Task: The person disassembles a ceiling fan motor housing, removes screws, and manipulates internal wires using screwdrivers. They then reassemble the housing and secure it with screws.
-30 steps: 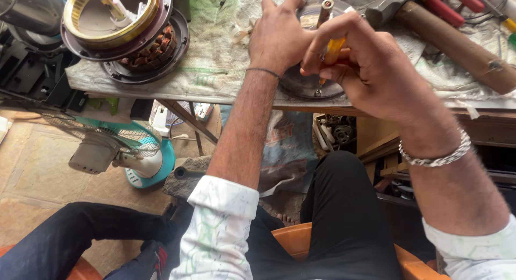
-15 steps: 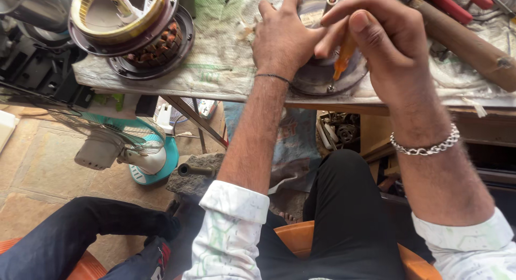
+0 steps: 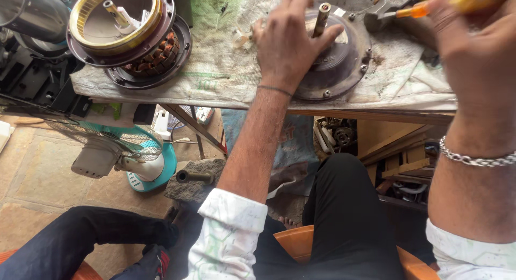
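Left hand [image 3: 287, 41] presses flat, fingers spread, on the round motor housing [image 3: 336, 59] near the tabletop's [image 3: 226, 76] front edge — right hand [image 3: 473, 38] clamped around an orange-handled screwdriver [image 3: 424, 10].

On the desk [image 3: 226, 76], a cloth lies under 2 motor parts: the round motor housing [image 3: 336, 59] sits right of centre with its shaft upright, and the open stator assembly [image 3: 126, 35] sits well apart at the left end. The left hand [image 3: 287, 41] rests on top of the housing, beside the shaft. The right hand [image 3: 475, 49] is to the right of the housing, a screwdriver [image 3: 430, 8] in its grip pointing left, behind the housing's far right rim. Below the desk's left end, a fan [image 3: 115, 151] lies on the floor, with a stone block [image 3: 193, 180] just right of it.
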